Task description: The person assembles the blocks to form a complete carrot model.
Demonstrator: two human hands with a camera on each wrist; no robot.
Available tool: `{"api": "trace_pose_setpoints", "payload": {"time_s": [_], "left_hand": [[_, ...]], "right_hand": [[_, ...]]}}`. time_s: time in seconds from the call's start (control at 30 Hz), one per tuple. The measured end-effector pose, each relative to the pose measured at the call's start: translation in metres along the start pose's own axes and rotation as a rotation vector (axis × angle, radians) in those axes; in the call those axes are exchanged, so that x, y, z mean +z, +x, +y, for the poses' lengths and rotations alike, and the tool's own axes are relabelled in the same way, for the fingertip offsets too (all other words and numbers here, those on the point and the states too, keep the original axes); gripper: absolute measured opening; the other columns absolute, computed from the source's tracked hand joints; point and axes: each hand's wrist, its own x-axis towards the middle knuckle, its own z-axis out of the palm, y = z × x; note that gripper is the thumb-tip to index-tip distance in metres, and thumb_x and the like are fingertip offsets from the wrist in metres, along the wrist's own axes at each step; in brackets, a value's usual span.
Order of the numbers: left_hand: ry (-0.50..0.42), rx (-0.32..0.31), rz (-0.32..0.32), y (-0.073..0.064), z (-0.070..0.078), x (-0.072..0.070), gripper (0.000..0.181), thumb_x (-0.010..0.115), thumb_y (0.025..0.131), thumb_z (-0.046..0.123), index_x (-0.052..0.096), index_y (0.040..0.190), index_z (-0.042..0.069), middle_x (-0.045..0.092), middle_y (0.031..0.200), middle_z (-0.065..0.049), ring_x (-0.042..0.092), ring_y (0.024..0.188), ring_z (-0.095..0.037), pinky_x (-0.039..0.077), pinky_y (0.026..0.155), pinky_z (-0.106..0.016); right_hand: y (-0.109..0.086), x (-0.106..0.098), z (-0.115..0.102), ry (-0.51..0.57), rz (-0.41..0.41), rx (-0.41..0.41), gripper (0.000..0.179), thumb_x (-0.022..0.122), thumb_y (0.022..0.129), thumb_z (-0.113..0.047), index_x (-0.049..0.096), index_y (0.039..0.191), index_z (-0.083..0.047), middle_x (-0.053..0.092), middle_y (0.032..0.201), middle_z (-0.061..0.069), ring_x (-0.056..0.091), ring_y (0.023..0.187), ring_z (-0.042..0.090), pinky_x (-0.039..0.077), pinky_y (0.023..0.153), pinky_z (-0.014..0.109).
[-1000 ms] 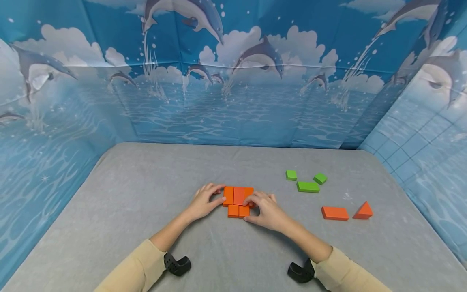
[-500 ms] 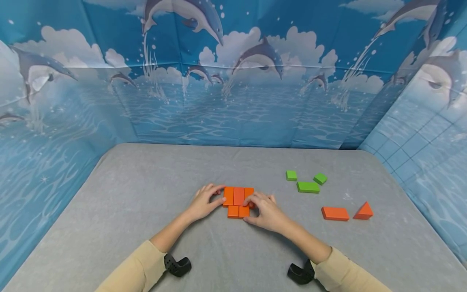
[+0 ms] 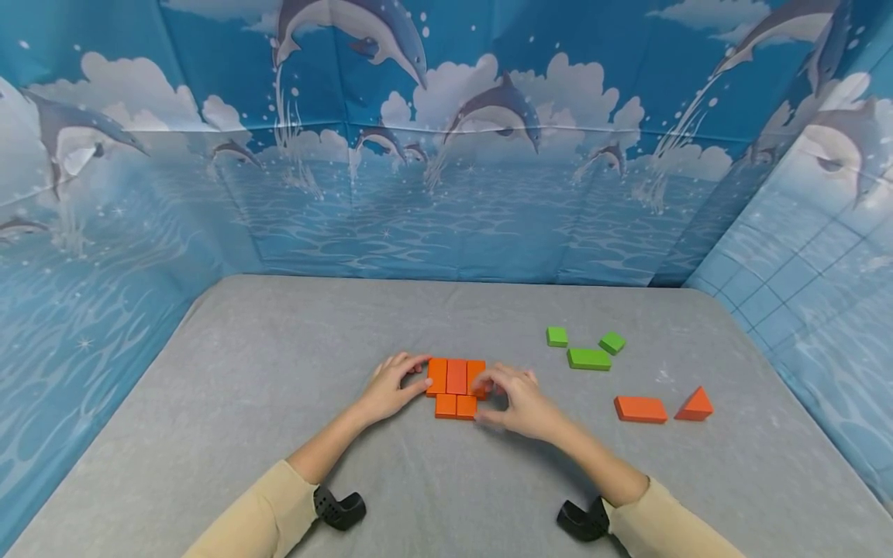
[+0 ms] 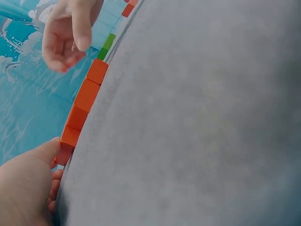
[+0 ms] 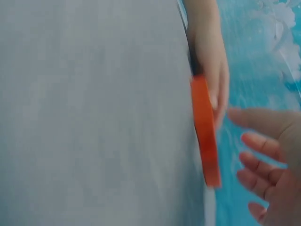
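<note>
Several orange blocks lie flat, side by side: three oblong blocks (image 3: 456, 375) in the back row and two square blocks (image 3: 446, 406) in front. My left hand (image 3: 384, 391) rests at the left side of this group, its index fingertip at the back corner and its thumb on the left oblong block (image 3: 436, 375). In the left wrist view that thumb (image 4: 47, 151) is against the end block (image 4: 64, 155). Just right of the group, my right hand (image 3: 519, 401) has thumb and fingers spread and holds nothing. The right wrist view shows its fingers (image 5: 258, 174) apart from the orange row (image 5: 205, 132).
To the right lie an orange oblong block (image 3: 640, 409) and an orange triangular block (image 3: 696, 404). Behind them are three green blocks, one oblong (image 3: 589, 359) and two small (image 3: 556, 336). A dolphin-print curtain (image 3: 453, 217) borders the grey table (image 3: 314, 325).
My right hand has let go of the front right square block and drawn slightly to the right, its fingers parting. The left hand and the blocks have stayed in place.
</note>
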Motion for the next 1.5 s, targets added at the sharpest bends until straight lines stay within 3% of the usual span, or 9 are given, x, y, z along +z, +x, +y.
{"api": "trace_pose_setpoints", "payload": {"time_s": [0.17,0.3,0.53,0.73,0.9,1.1,1.33,1.5], "left_hand": [[-0.004,0.004,0.001,0.000,0.001,0.000,0.043,0.061,0.088,0.026,0.054,0.127,0.009,0.054,0.099,-0.003,0.047,0.098,-0.021,0.030,0.089,-0.045],[-0.011,0.006,0.001,0.000,0.001,0.000,0.043,0.061,0.088,0.025,0.054,0.127,0.009,0.054,0.099,-0.003,0.047,0.098,-0.022,0.030,0.088,-0.045],[-0.012,0.009,0.004,0.000,0.000,0.001,0.043,0.061,0.088,0.025,0.054,0.127,0.008,0.054,0.099,-0.003,0.047,0.098,-0.021,0.030,0.088,-0.044],[-0.006,0.007,0.001,0.001,-0.001,0.001,0.043,0.061,0.088,0.026,0.054,0.127,0.009,0.054,0.099,-0.003,0.048,0.098,-0.021,0.030,0.089,-0.045],[-0.005,0.001,-0.003,0.001,-0.001,0.001,0.043,0.060,0.089,0.026,0.053,0.128,0.009,0.054,0.099,-0.003,0.048,0.099,-0.021,0.030,0.088,-0.044],[-0.005,-0.002,-0.015,0.002,-0.001,0.001,0.044,0.059,0.089,0.028,0.053,0.128,0.009,0.053,0.101,-0.004,0.047,0.099,-0.022,0.030,0.088,-0.044],[0.004,-0.004,-0.017,0.001,-0.003,0.002,0.043,0.059,0.089,0.027,0.053,0.128,0.010,0.053,0.100,-0.002,0.047,0.099,-0.021,0.030,0.088,-0.043],[0.008,-0.006,-0.014,0.002,-0.003,0.002,0.043,0.060,0.089,0.027,0.053,0.128,0.011,0.053,0.100,-0.002,0.047,0.099,-0.021,0.031,0.088,-0.042]], "right_hand": [[-0.018,-0.027,0.023,0.067,0.054,-0.058,0.034,0.076,0.074,-0.010,0.061,0.104,-0.006,0.061,0.094,0.006,0.052,0.080,0.021,0.033,0.072,0.037],[-0.040,-0.050,0.048,0.051,0.107,-0.063,0.036,0.075,0.073,-0.004,0.061,0.106,-0.003,0.061,0.097,0.008,0.051,0.079,0.021,0.041,0.069,0.032],[-0.085,-0.090,0.080,-0.032,0.128,0.092,0.037,0.072,0.078,-0.008,0.059,0.113,-0.005,0.057,0.096,0.006,0.047,0.081,0.014,0.038,0.071,0.032],[-0.116,-0.113,0.099,-0.076,0.159,0.134,0.035,0.071,0.078,-0.006,0.060,0.111,-0.005,0.057,0.096,0.002,0.045,0.079,0.009,0.035,0.064,0.029],[-0.132,-0.122,0.113,-0.084,0.164,0.110,0.033,0.072,0.075,-0.001,0.062,0.106,-0.005,0.056,0.090,0.000,0.042,0.076,0.006,0.036,0.056,0.024],[-0.140,-0.125,0.124,-0.162,0.161,0.095,0.033,0.077,0.070,-0.004,0.065,0.100,-0.008,0.060,0.091,-0.001,0.045,0.078,0.004,0.038,0.062,0.022],[-0.142,-0.126,0.128,-0.245,0.118,0.187,0.035,0.081,0.066,-0.017,0.067,0.098,-0.012,0.061,0.093,0.000,0.047,0.079,0.002,0.021,0.071,0.038],[-0.141,-0.125,0.128,-0.256,0.090,0.219,0.034,0.081,0.066,-0.020,0.067,0.097,-0.014,0.060,0.096,0.005,0.046,0.078,0.002,0.017,0.071,0.040]]}}
